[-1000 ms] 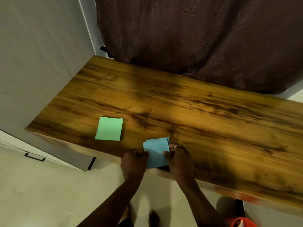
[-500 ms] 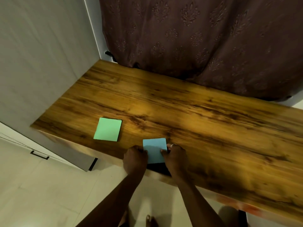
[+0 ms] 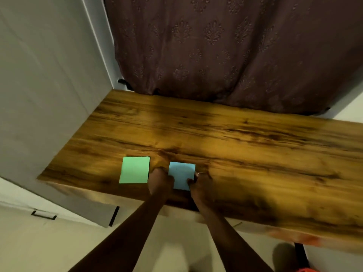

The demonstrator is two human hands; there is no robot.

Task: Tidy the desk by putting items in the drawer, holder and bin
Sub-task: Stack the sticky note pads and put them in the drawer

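Note:
A blue pad of sticky notes [image 3: 181, 174] lies on the wooden desk [image 3: 235, 146], near its front edge. My left hand [image 3: 160, 182] grips the pad's left side with curled fingers. My right hand [image 3: 199, 183], with a ring on one finger, pinches its right side. A green pad of sticky notes [image 3: 134, 169] lies flat on the desk just left of my left hand, untouched. No drawer, holder or bin shows fully in this view.
A grey cabinet side [image 3: 39, 85] stands against the desk's left end. A dark patterned curtain [image 3: 225, 46] hangs behind the desk. Pale floor tiles [image 3: 49, 248] lie below, with an orange object [image 3: 305, 269] at the bottom right edge.
The loose blue sheets have been squared into one neat pad. Both hands have moved it further onto the desk, closer to the green pad.

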